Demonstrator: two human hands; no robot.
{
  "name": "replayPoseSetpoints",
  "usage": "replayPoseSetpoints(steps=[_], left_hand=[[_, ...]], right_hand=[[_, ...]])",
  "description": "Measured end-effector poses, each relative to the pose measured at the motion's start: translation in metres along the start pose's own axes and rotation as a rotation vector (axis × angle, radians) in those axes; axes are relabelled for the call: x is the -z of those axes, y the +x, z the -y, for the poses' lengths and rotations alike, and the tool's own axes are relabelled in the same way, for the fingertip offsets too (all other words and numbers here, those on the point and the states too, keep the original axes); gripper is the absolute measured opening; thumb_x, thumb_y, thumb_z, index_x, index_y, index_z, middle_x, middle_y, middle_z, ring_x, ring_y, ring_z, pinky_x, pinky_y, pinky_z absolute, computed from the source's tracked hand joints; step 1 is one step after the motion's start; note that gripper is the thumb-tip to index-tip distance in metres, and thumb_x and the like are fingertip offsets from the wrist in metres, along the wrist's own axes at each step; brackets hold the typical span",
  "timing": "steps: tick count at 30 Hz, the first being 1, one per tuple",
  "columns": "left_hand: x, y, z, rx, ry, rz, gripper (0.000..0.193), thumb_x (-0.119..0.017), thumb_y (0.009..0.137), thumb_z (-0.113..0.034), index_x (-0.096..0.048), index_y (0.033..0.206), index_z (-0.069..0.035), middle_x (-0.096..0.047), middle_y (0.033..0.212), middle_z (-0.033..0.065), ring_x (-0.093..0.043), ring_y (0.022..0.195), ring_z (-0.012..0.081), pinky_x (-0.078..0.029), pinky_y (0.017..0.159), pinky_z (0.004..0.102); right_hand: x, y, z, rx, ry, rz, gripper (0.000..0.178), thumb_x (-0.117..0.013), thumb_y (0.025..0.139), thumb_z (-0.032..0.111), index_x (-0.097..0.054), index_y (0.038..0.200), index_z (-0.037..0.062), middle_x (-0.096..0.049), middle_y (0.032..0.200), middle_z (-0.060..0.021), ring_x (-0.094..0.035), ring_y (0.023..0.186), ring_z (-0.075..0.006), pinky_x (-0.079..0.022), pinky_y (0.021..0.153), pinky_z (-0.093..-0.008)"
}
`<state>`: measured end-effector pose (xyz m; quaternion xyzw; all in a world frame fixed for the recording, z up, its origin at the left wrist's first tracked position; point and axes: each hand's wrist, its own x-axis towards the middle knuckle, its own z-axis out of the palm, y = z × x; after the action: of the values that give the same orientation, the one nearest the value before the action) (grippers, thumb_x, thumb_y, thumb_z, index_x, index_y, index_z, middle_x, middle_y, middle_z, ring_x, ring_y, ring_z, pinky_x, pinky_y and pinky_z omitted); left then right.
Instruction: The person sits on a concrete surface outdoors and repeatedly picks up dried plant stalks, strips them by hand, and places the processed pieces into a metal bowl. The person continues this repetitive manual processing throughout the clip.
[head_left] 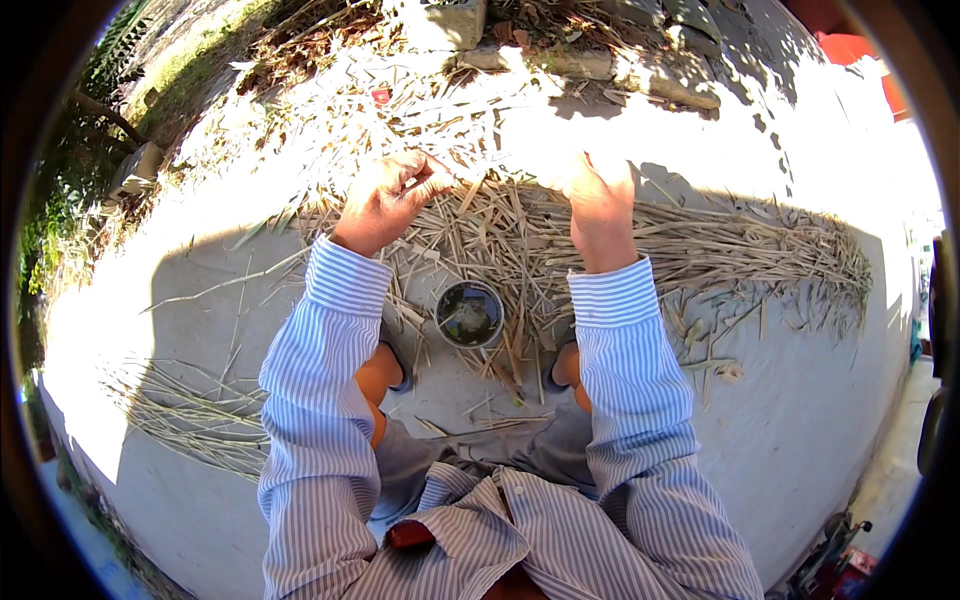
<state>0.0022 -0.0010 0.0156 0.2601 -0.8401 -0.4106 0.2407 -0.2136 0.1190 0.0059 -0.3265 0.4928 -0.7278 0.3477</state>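
Here, the left hand (385, 200) presses its fingertips together over dry stalks (490, 235); glare hides how the right hand (602, 212) closes.

- The head view looks from the left of two fisheye cameras on the person's head, upright and unmirrored.
- It faces steeply down past the blue-and-white striped shirt (570, 515) to the smooth pale grey ground (780, 400).
- The bare left hand (385, 203) and bare right hand (603, 215) are near, in the upper half.
- Its wide round field bends straight edges and reaches the rough grey block (447, 25) farther off.
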Motion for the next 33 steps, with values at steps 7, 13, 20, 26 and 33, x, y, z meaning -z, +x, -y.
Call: replayPoseSetpoints(steps=[7,13,20,26,33], left_hand=[[-0.022,-0.002,-0.006,0.008,-0.176,-0.021,0.019,-0.068,0.084,-0.02,-0.066,0.085,-0.001,-0.065,0.075,0.0094,-0.063,0.07,0.0194,-0.049,0.065,0.0307],[-0.044,0.005,-0.016,-0.002,-0.182,-0.114,0.019,-0.069,0.082,-0.019,-0.067,0.082,-0.001,-0.067,0.072,0.008,-0.062,0.066,0.0148,-0.049,0.061,0.0296],[-0.045,0.005,0.008,0.021,-0.208,-0.135,0.018,-0.068,0.082,-0.019,-0.067,0.08,-0.001,-0.068,0.07,0.0085,-0.063,0.063,0.0159,-0.049,0.06,0.0288],[-0.052,0.001,0.001,0.059,-0.466,-0.271,0.022,-0.07,0.077,-0.024,-0.066,0.073,-0.002,-0.061,0.058,0.0068,-0.053,0.05,0.0139,-0.043,0.05,0.0311],[-0.031,-0.003,0.002,0.14,-0.506,-0.357,0.02,-0.074,0.073,-0.022,-0.065,0.072,-0.004,-0.06,0.059,0.0096,-0.056,0.054,0.019,-0.044,0.052,0.0336]], right_hand=[[-0.016,-0.006,0.005,0.017,0.014,0.054,0.017,-0.05,0.095,0.008,-0.059,0.104,-0.0035,-0.066,0.086,-0.0103,-0.062,0.071,-0.0151,-0.052,0.064,-0.027],[-0.013,-0.009,0.009,-0.038,-0.049,0.122,0.019,-0.049,0.095,0.009,-0.059,0.105,-0.0042,-0.065,0.091,-0.0124,-0.062,0.071,-0.0151,-0.052,0.064,-0.0269],[0.001,-0.003,0.007,0.007,-0.103,0.012,0.018,-0.05,0.096,0.01,-0.058,0.105,-0.0036,-0.065,0.096,-0.0158,-0.065,0.079,-0.0183,-0.053,0.064,-0.0289],[-0.012,-0.015,-0.005,-0.029,-0.134,0.088,0.018,-0.051,0.095,0.01,-0.057,0.1,-0.0062,-0.067,0.093,-0.0168,-0.066,0.074,-0.0188,-0.052,0.063,-0.0248],[0.003,-0.013,-0.008,-0.199,-0.197,0.065,0.021,-0.057,0.094,0.017,-0.054,0.097,-0.0035,-0.065,0.093,-0.0153,-0.067,0.086,-0.0235,-0.054,0.07,-0.0266]])
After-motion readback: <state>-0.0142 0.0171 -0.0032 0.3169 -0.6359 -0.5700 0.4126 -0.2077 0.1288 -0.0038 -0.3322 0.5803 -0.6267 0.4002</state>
